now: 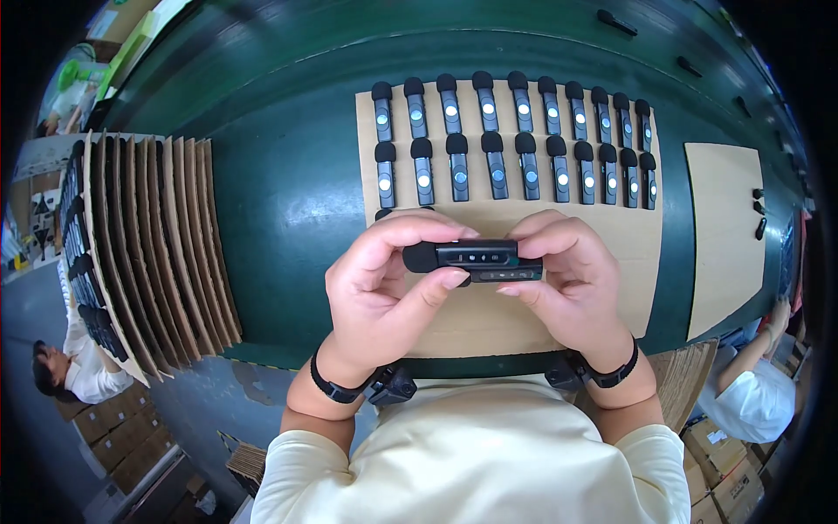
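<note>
Two small black clip-on microphones lie against each other between my hands, above the cardboard sheet (436,327). My left hand (371,284) pinches the upper microphone (485,254) close to its round foam cap (421,258). At the other end my right hand (572,279) has thumb and fingers closed around the ends of the pair, including the lower microphone (506,274). Behind them, two rows of matching foam-capped microphones (496,166) rest on the sheet, many with lit round spots. A few more foam caps (407,211) peek out behind my left hand, mostly hidden.
Upright cardboard sheets (166,253) stand packed together at the left of the green table (288,192), with microphones on the outermost one. Another cardboard piece (724,236) with several small black parts lies right. People sit or stand at both sides (755,393).
</note>
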The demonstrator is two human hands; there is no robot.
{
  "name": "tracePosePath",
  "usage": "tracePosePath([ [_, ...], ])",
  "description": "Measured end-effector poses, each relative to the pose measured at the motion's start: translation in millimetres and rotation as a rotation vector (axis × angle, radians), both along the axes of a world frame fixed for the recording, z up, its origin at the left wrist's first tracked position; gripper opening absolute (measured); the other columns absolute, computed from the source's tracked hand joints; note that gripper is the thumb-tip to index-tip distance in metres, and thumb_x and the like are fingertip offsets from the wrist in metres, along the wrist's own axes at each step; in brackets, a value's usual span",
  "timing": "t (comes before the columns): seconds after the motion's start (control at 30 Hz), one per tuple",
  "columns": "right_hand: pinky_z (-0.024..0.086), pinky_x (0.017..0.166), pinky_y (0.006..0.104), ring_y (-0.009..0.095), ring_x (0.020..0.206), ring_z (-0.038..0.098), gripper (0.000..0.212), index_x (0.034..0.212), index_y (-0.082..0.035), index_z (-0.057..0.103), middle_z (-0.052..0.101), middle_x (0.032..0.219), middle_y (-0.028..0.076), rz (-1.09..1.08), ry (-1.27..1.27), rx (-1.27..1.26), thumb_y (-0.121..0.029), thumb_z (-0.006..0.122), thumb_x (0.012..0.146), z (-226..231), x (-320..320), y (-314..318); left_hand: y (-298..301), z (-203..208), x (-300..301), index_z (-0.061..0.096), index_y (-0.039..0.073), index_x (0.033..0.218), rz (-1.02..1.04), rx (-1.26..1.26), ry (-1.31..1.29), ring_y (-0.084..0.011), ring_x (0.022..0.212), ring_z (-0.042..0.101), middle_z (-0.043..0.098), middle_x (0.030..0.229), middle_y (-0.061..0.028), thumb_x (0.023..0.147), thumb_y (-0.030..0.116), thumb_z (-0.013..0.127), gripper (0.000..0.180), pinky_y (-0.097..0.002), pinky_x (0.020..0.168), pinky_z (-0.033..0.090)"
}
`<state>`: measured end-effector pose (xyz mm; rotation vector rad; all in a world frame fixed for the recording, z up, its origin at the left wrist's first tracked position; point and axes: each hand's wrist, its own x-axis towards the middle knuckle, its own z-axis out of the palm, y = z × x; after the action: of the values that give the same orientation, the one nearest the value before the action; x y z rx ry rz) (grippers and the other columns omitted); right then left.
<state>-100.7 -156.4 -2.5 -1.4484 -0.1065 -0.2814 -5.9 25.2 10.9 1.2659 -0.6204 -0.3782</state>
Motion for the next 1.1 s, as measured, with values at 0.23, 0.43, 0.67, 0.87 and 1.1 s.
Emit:
tracePosePath([
  [0.23,0.049,0.086,0.0323,0.023,0.098,0.060,0.031,0.111,0.000,0.055,0.060,0.108,0.014,-0.035,-0.153,-0.274,0.007,0.068,0.083,11.4,2.8,-4.6,-1.6,-0.5,8.7,0.064,-0.002,0.111,-0.049,0.138,-0.378,-0.0220,0.091,0.065,0.067,0.104,-0.0124,0.075,-0.012,0.070,0.037,-0.0318,0.079,0.052],
  [0.43,0.049,0.086,0.0303,0.020,0.098,0.059,0.031,0.116,0.002,0.055,0.059,0.106,0.013,-0.114,-0.077,-0.150,0.006,0.064,0.087,7.6,-1.9,3.0,-4.2,5.0,-1.5,0.064,-0.002,0.117,-0.040,0.216,-0.266,-0.0188,0.090,0.064,0.066,0.102,-0.0111,0.077,-0.012,0.069,0.041,-0.0299,0.076,0.052],
  [0.67,0.052,0.079,0.0251,0.011,0.089,0.062,0.035,0.122,0.002,0.062,0.065,0.099,0.008,-0.059,0.199,0.025,0.005,0.065,0.087,9.5,-0.5,1.7,-3.5,4.0,-4.3,0.062,-0.004,0.119,-0.096,0.082,0.151,-0.0094,0.088,0.059,0.062,0.105,-0.0081,0.085,-0.012,0.064,0.034,-0.0238,0.074,0.052],
  [0.87,0.048,0.074,0.0206,0.008,0.084,0.056,0.035,0.126,0.005,0.060,0.060,0.097,0.004,-0.028,0.207,-0.047,0.004,0.061,0.091,14.3,-2.3,0.6,2.4,1.9,-1.7,0.062,-0.004,0.120,-0.118,0.118,0.090,-0.0070,0.087,0.057,0.061,0.101,-0.0055,0.087,-0.011,0.065,0.033,-0.0213,0.073,0.051],
  [1.1,0.048,0.071,0.0198,0.007,0.081,0.057,0.034,0.124,0.004,0.061,0.060,0.094,0.003,-0.037,0.226,-0.033,0.004,0.062,0.091,15.0,-1.9,2.7,-1.6,6.3,-5.5,0.062,-0.005,0.119,-0.074,0.143,0.166,-0.0052,0.084,0.055,0.060,0.095,-0.0029,0.087,-0.010,0.065,0.033,-0.0185,0.070,0.048],
])
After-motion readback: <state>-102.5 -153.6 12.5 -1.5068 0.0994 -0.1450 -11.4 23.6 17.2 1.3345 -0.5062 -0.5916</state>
